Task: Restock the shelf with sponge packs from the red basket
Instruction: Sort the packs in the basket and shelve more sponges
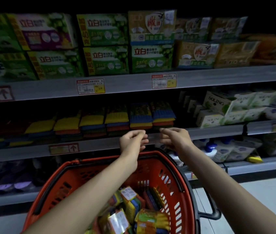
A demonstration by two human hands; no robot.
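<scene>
A red basket stands below me with several sponge packs lying in it. On the middle shelf stands a row of sponge packs, striped yellow, blue, red and green. My left hand and my right hand hover side by side in front of the shelf edge, just below the rightmost sponge packs and above the basket's far rim. Both hands hold nothing, with fingers loosely curled and apart.
The upper shelf carries green and tan soap boxes. White Soling boxes sit right of the sponges. Bottles and pouches fill the lower right shelf, dark packs the lower left. Grey floor lies at the right.
</scene>
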